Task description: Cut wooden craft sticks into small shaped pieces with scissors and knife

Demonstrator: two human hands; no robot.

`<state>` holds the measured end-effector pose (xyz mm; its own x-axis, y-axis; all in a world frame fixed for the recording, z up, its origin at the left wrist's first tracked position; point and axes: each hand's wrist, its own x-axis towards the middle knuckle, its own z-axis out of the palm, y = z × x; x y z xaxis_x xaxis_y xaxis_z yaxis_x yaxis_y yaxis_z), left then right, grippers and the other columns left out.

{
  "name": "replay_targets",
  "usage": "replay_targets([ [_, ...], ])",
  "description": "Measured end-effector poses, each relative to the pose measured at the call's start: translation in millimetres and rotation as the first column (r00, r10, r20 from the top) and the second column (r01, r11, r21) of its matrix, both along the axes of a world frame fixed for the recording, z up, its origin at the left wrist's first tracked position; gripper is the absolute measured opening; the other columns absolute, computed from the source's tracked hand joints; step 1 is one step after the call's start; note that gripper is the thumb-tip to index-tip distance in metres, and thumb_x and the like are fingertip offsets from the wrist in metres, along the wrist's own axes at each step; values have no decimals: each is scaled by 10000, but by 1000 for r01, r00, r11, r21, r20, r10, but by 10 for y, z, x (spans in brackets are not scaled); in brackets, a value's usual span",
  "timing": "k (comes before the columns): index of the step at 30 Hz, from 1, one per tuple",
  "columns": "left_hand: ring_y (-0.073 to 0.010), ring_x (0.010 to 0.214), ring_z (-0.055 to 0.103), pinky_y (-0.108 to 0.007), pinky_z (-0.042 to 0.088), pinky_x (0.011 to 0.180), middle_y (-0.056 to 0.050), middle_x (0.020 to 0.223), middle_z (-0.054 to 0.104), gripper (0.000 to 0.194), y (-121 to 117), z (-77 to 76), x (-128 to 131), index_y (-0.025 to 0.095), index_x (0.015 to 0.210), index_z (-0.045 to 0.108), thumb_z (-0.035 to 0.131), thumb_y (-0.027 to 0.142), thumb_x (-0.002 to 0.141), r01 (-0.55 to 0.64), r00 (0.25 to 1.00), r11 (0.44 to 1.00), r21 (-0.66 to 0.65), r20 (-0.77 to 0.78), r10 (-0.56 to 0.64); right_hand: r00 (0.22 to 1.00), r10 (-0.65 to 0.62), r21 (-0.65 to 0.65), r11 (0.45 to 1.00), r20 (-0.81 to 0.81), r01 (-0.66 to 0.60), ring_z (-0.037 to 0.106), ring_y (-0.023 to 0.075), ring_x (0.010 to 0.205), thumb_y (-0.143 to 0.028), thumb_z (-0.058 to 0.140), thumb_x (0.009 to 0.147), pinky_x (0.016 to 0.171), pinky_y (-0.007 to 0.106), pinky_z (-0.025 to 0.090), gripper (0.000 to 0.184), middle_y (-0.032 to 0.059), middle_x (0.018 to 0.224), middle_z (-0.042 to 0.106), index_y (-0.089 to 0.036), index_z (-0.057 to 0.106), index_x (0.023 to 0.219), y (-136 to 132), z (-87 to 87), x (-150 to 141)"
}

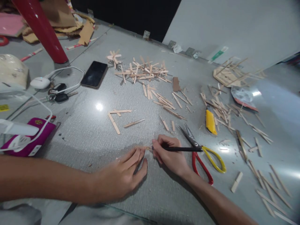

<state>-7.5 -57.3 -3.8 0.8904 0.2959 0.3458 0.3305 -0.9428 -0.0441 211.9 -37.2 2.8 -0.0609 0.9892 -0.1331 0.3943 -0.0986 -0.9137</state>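
Observation:
My left hand (127, 172) rests on the grey table with its fingers together, pinching a small wooden stick piece (148, 148) at the fingertips. My right hand (170, 153) is closed around a slim black pen-like tool (184, 149) in a writing grip. Its tip meets the stick piece between the two hands; the exact tip is too small to make out. Right of that hand lie scissors (196, 144) with one red and one yellow handle, blades parted. Beyond my hands are joined wooden craft sticks (114, 120) and a single stick (134, 123).
Heaped craft sticks (145, 71) lie at the back, with more scattered at right around a yellow cutter (210, 121). A stick frame (228, 75) stands far right. At left are a phone (94, 74), keys (61, 97), a white mouse (40, 82), a purple box (35, 137) and a red post (43, 31).

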Motion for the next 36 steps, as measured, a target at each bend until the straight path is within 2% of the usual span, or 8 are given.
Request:
replay_targets([
  [6,-390,1246,657,-462,465,1150,-299,1256,696,384,4,20,-3,-30,1257,623,545,186,948,-9,1000,1000,2,5,9,992,-50,-51,998,-119,44,410,70,285,-550,618,937,319,197,316,504,-33,431,562,-237,452,578,-4,32,53],
  [12,-413,1279,629,-477,462,1153,-309,1274,683,400,22,53,-8,-43,1274,607,534,163,938,11,999,1000,0,-45,-11,986,-25,-42,999,-163,18,408,66,306,-522,639,944,346,196,318,498,-43,426,530,-224,482,577,-39,39,67],
  [16,-395,1243,659,-470,471,1133,-298,1264,694,383,14,82,0,-39,1265,609,517,166,955,2,998,999,50,-65,1,984,-13,-17,1000,-176,10,410,64,324,-451,672,939,357,194,310,458,-52,439,522,-214,508,584,-43,33,78],
  [21,-339,1138,719,-433,478,1076,-261,1196,738,332,-39,159,4,0,1226,613,465,143,966,-105,989,987,121,-87,116,980,2,0,1000,-199,-2,426,63,347,-414,692,931,373,190,325,420,-59,457,514,-199,549,599,-39,26,91],
  [26,-289,1048,729,-416,458,1040,-172,1133,779,326,41,333,2,38,1187,649,404,85,977,-224,975,957,183,38,221,969,-46,-39,999,-241,38,452,79,371,-452,703,914,372,201,357,389,-52,497,552,-215,538,652,-51,2,79],
  [29,-282,1042,708,-423,456,1028,-155,1134,777,345,109,382,-1,39,1175,667,397,45,959,-276,961,940,201,44,273,975,-118,48,990,-187,129,476,95,425,-419,700,921,397,214,374,288,-47,552,571,-213,603,743,-63,-18,76],
  [32,-273,1025,696,-405,496,965,-138,1125,772,373,161,350,-1,39,1199,671,418,10,925,-314,942,930,191,-56,330,974,-190,210,954,-120,212,541,121,532,-376,693,934,475,238,429,166,-19,668,632,-218,686,883,-67,-27,87],
  [36,-248,890,685,-360,544,801,-117,999,755,421,268,271,-1,58,1184,681,438,-63,863,-359,910,917,176,-152,385,984,-178,353,922,28,157,625,162,701,-325,677,951,631,285,510,108,25,876,700,-237,722,995,-50,0,96],
])
